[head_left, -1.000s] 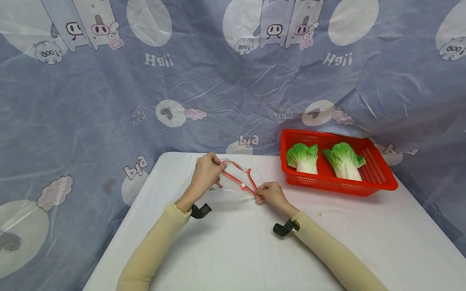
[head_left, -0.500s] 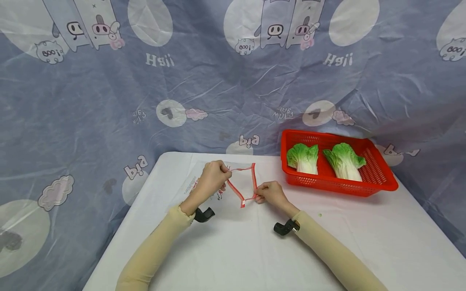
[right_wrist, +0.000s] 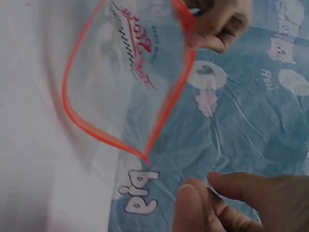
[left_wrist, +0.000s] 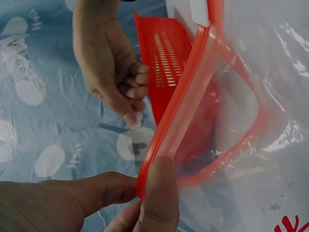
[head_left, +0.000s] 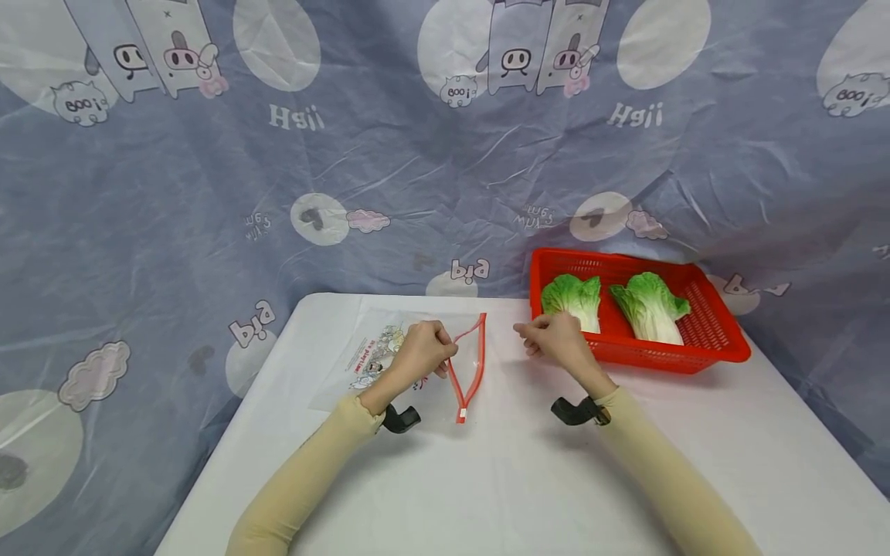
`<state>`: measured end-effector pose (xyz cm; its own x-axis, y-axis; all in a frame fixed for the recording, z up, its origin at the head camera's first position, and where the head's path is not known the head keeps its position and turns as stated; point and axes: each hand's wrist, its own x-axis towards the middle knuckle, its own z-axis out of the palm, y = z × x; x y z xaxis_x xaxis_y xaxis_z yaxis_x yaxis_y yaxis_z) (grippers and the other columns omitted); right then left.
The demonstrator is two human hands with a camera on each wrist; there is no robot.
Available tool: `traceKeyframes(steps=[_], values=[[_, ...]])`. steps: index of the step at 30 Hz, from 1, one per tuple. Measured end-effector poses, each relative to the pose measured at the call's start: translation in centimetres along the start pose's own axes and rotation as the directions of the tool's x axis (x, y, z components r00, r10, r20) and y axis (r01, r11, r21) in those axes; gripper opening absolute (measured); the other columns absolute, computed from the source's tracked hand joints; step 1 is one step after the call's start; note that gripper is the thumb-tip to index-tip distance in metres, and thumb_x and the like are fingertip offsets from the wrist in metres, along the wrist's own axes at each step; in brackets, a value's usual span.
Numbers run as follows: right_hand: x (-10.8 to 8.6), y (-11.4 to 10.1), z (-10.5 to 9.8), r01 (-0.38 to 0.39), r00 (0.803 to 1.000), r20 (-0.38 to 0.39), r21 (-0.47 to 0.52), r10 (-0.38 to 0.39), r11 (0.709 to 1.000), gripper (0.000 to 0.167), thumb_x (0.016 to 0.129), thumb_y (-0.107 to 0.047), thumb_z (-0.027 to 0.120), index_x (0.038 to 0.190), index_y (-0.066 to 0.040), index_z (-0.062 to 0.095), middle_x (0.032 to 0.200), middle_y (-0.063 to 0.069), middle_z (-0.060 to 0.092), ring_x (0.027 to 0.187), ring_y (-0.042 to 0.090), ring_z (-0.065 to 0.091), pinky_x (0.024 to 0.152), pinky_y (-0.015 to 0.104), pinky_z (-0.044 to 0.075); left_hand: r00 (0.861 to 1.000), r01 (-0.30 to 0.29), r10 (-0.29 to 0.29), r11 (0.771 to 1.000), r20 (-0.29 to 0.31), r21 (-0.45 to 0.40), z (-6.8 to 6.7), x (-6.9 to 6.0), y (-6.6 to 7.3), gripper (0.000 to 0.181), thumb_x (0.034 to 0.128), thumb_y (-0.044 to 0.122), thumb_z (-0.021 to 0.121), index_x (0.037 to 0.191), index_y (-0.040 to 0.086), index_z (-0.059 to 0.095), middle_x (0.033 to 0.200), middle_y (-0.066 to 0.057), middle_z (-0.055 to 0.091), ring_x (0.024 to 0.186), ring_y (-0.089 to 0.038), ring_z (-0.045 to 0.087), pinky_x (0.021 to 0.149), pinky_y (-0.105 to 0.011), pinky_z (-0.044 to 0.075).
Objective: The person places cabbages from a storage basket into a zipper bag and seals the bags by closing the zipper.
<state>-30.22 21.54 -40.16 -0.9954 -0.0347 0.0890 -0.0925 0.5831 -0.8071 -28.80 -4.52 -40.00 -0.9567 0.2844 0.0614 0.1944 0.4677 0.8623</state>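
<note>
A clear plastic zip bag (head_left: pixel 378 355) with a red rim and printed drawings lies on the left half of the white table. My left hand (head_left: pixel 419 351) pinches one side of its red rim between thumb and fingers. The mouth gapes, as the right wrist view shows from the other side of the bag (right_wrist: pixel 111 72). My right hand (head_left: pixel 562 341) is apart from the bag, with fingers loosely bent and nothing between them. It hovers by the near left edge of a red basket (head_left: pixel 667 354), partly covering one Chinese cabbage (head_left: pixel 575 293). A second Chinese cabbage (head_left: pixel 650 309) lies beside it.
Behind the white table (head_left: pixel 501 479) hangs a blue-grey printed cloth (head_left: pixel 389 154). The perforated red basket stands at the table's back right. A white slider piece (head_left: pixel 463 415) sits at the near end of the bag's red rim.
My right hand has let go of the bag's rim and moved right, toward the basket. The left hand has shifted slightly right and down, and the bag lies more spread out.
</note>
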Motion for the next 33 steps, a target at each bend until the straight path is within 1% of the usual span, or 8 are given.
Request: traceKeyframes(steps=[7,13,15,17,19,21,29,33], values=[[2.1,0.3,-5.2,-0.021,0.967,-0.252,-0.203,-0.031,0.979,0.037,0.086,-0.038,0.072,0.074,-0.004,0.072,0.056,0.004,0.064,0.051,0.016,0.06,0.044,0.029,0.047,1.0,-0.006,0.006,1.0,-0.002,0.023,0.3,-0.1,-0.2,0.012,0.0882,0.007,0.065,0.079,0.001,0.06,0.062,-0.01,0.063,0.048,-0.023,0.066,0.048,-0.032,0.056],[4.7,2.4,-7.1,-0.176,0.968,-0.221,-0.272,0.116,0.946,0.053,0.086,-0.04,0.07,0.051,-0.009,0.044,0.044,-0.004,0.03,0.046,0.016,0.032,0.044,0.029,0.025,1.0,-0.01,0.01,0.999,0.007,0.043,0.6,0.0,-0.6,0.012,0.088,0.008,0.065,0.079,0.001,0.06,0.064,-0.01,0.063,0.046,-0.02,0.065,0.05,-0.036,0.057],[5.4,2.9,-7.2,-0.226,0.966,-0.189,-0.274,0.178,0.935,0.053,0.086,-0.043,0.069,0.061,-0.002,0.047,0.055,0.007,0.041,0.053,0.025,0.043,0.049,0.034,0.037,1.0,-0.011,0.01,0.999,0.011,0.04,0.6,0.0,-0.6,0.012,0.0879,0.008,0.065,0.079,0.001,0.06,0.064,-0.01,0.063,0.045,-0.018,0.065,0.051,-0.038,0.057],[5.9,3.4,-7.4,-0.26,0.961,-0.167,-0.28,0.22,0.924,0.061,0.086,-0.047,0.068,0.085,0.012,0.052,0.088,0.03,0.055,0.085,0.041,0.055,0.074,0.045,0.05,1.0,-0.01,0.009,0.999,0.015,0.033,0.7,0.0,-0.7,0.013,0.0878,0.008,0.066,0.079,0.002,0.06,0.064,-0.01,0.062,0.044,-0.018,0.064,0.054,-0.042,0.058],[6.4,3.8,-7.4,-0.277,0.96,-0.137,-0.307,0.245,0.911,0.085,0.086,-0.05,0.065,0.118,0.024,0.039,0.127,0.045,0.036,0.12,0.053,0.039,0.101,0.055,0.04,1.0,-0.006,0.006,1.0,0.019,0.02,0.8,0.1,-0.8,0.013,0.0876,0.007,0.066,0.078,0.001,0.059,0.064,-0.01,0.062,0.045,-0.018,0.065,0.057,-0.045,0.058],[6.8,4.0,-7.5,-0.286,0.958,-0.097,-0.351,0.269,0.891,0.105,0.087,-0.052,0.063,0.133,0.029,0.016,0.144,0.048,0.009,0.133,0.059,0.017,0.111,0.061,0.026,1.0,-0.003,0.002,1.0,0.022,0.014,0.8,0.1,-0.9,0.013,0.0876,0.007,0.065,0.078,0.001,0.059,0.064,-0.01,0.062,0.045,-0.019,0.065,0.056,-0.045,0.058],[7.8,4.8,-7.8,-0.4,0.886,0.027,-0.462,0.463,0.792,0.107,0.089,-0.052,0.058,0.14,0.027,0.007,0.144,0.049,0.007,0.132,0.062,0.019,0.107,0.064,0.031,0.999,0.0,-0.001,1.0,0.044,0.029,0.9,0.0,-1.2,0.013,0.0884,0.007,0.065,0.079,0.001,0.059,0.066,-0.011,0.063,0.045,-0.017,0.065,0.053,-0.039,0.058],[7.5,5.3,-7.9,-0.387,0.893,0.033,-0.455,0.449,0.802,0.095,0.088,-0.051,0.061,0.139,0.022,0.027,0.142,0.042,0.028,0.127,0.053,0.035,0.107,0.057,0.035,0.999,-0.001,-0.001,0.999,0.038,0.045,0.9,0.0,-1.3,0.013,0.0883,0.008,0.065,0.079,0.003,0.06,0.065,-0.009,0.063,0.044,-0.016,0.064,0.054,-0.039,0.058]])
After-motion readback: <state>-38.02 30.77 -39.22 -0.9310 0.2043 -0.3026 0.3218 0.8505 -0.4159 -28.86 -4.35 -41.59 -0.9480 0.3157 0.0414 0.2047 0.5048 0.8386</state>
